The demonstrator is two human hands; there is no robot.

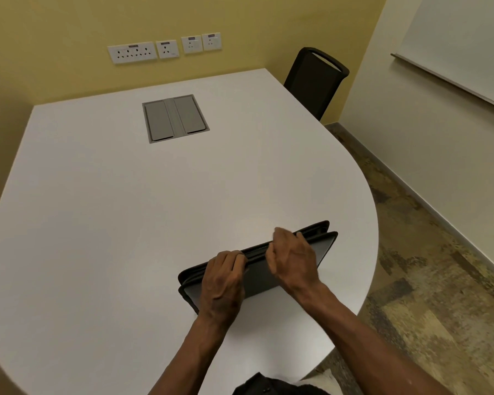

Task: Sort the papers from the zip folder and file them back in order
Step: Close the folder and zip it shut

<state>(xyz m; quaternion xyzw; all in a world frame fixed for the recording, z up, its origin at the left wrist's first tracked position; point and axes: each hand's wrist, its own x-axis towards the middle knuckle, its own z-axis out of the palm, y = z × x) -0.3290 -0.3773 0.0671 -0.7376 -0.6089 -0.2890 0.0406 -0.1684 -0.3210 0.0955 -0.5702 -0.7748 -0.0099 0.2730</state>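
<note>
- Closest to the camera, at the bottom edge, is a bit of dark clothing (264, 384) belonging to the person, with both bare forearms reaching forward over the white table (97, 209).
- Zip folder (257, 276) sits on the table near its right, rounded edge, close to the person. It's dark, standing up on its long edge and leaning a bit, zipper side up. You can see two dark covers with a gap between them at the right end, so it looks at least partly unzipped there.
- Can't see any papers, so what's inside the folder is hidden from this angle.
- Left hand (223, 280) grips the top edge of the folder near its left-middle, fingers curled over the zipper line.
- Right hand (293, 259) is at the top edge further right, fingers bent over the zipper; looks like a pinch on it, but the hand is a little blurred so the exact grip is hard to call.
- Further back, a grey flip-lid cable box (175, 118) is set flush into the table, both lids closed.
- Wall sockets (164, 48) line the yellow wall; they have small labels on top, too tiny to read.
- Black chair (315, 81) stands at the far right corner of the table, and a whiteboard (462, 44) hangs on the right wall.
</note>
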